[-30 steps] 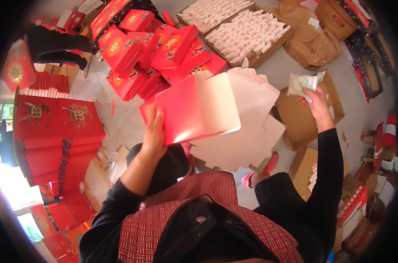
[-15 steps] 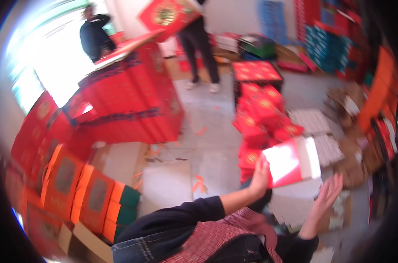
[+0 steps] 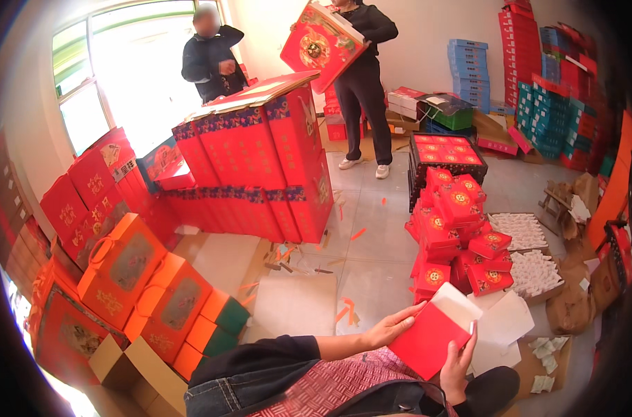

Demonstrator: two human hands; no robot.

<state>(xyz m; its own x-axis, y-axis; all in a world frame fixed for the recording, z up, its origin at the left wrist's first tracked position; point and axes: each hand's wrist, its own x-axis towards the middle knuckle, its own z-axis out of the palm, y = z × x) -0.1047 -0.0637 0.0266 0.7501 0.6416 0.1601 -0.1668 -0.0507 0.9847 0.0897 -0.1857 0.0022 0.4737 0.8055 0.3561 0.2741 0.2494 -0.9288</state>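
Above my lap I hold a small red carton (image 3: 429, 340) with its white inner flap (image 3: 458, 309) standing open at the far end. My left hand (image 3: 394, 326) grips its left side, fingers along the edge. From the right, my right hand (image 3: 458, 367) closes on the lower right side, thumb up along the edge. Just beyond the carton lies a heap of small red gift boxes (image 3: 455, 208) with gold round emblems. To the right of the heap sit trays of small white wrapped packets (image 3: 535, 272). White card sheets (image 3: 504, 326) lie beside my right hand.
A tall stack of large red boxes (image 3: 260, 174) stands left of centre. Orange gift boxes (image 3: 170, 309) and an open brown carton (image 3: 139, 375) are at lower left. One person (image 3: 215, 55) stands by the window; another person (image 3: 371, 83) holds a large red box (image 3: 323, 45).
The red carton has come nearer to me and turned. My right hand, earlier apart from it with fingers spread, now grips its side. My view has shifted; the far person still carries the red box.
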